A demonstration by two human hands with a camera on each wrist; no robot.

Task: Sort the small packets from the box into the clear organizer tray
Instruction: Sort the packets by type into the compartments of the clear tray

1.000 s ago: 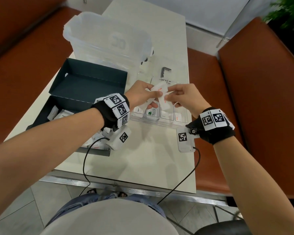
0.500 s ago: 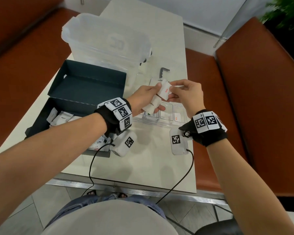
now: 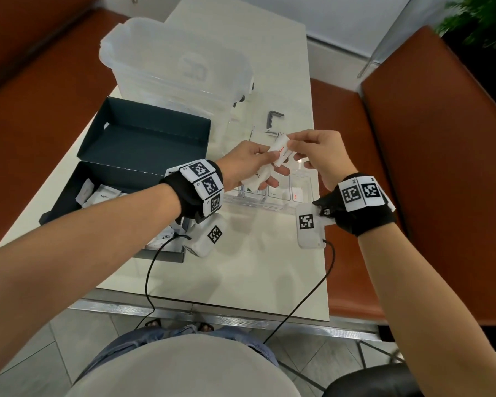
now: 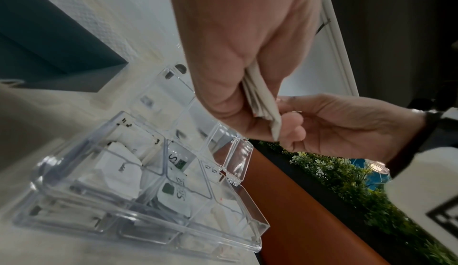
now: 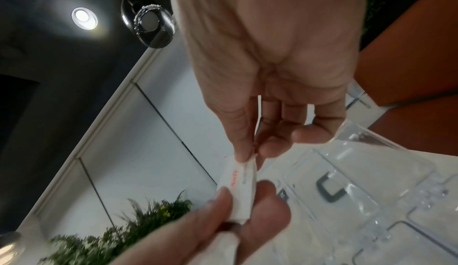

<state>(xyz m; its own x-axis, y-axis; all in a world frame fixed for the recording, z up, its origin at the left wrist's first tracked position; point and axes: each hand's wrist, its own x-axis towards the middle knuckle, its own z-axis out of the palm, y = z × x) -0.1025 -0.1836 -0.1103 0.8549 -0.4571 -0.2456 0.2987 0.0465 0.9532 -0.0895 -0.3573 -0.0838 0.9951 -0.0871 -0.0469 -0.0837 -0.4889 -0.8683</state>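
Beyond your left hand (image 3: 242, 164) stood a frosted plastic tub (image 3: 175, 70), with a dark open box (image 3: 103, 167) to its left holding loose white sachets (image 3: 100, 196). Just past your right hand (image 3: 324, 156) a grey bent handle (image 3: 274, 118) lay on the pale table (image 3: 241, 267). Directly beneath both hands sat the clear organizer tray (image 4: 223, 220), hard and glossy, with packets in some compartments. You pinched one soft white packet (image 5: 241, 187), red-lettered, between both hands; your left fingers also curled round what seemed a second packet (image 3: 255, 179).
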